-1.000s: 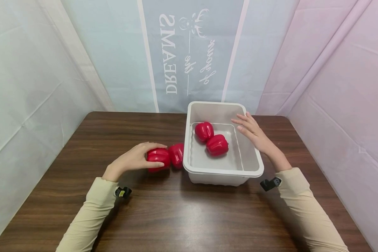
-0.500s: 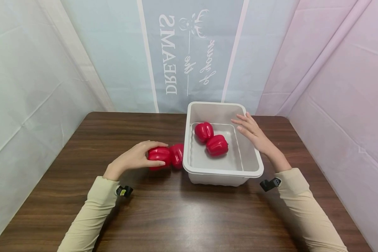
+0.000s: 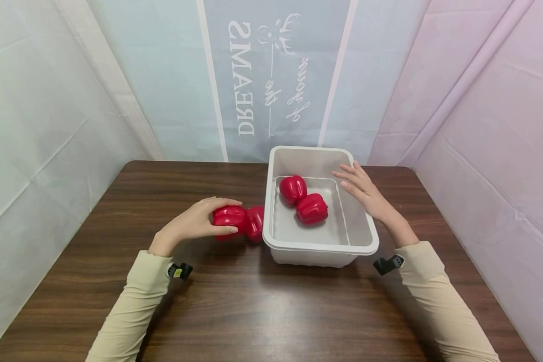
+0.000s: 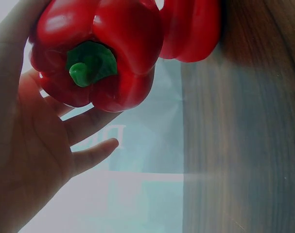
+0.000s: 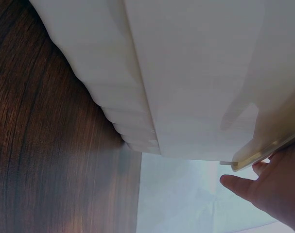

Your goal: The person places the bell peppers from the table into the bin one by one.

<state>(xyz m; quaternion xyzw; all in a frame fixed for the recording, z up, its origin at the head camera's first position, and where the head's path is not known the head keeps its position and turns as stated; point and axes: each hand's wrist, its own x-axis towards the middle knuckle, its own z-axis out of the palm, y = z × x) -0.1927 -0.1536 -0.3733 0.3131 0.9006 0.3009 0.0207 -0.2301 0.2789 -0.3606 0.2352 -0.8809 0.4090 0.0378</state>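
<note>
My left hand point(image 3: 193, 221) grips a red bell pepper point(image 3: 230, 216) with a green stem, thumb on the near side and fingers over the far side. In the left wrist view this pepper point(image 4: 108, 39) appears raised off the table, its stem facing the camera. A second red pepper point(image 3: 255, 224) lies just right of it, against the bin's left side. Two more peppers lie in the grey-white plastic bin, one farther back point(image 3: 293, 189) and one nearer point(image 3: 312, 209). My right hand point(image 3: 364, 191) lies over the right rim, fingers loosely spread above the inside.
The bin point(image 3: 321, 247) stands right of centre on the dark wood-grain table point(image 3: 271, 311). Behind the table hangs a pale blue cloth point(image 3: 172, 90) with lettering, and white cloth walls point(image 3: 502, 151) flank both sides.
My left hand has risen slightly and shifted a little to the right and away, carrying the gripped pepper with it. The right hand and the bin have stayed still.
</note>
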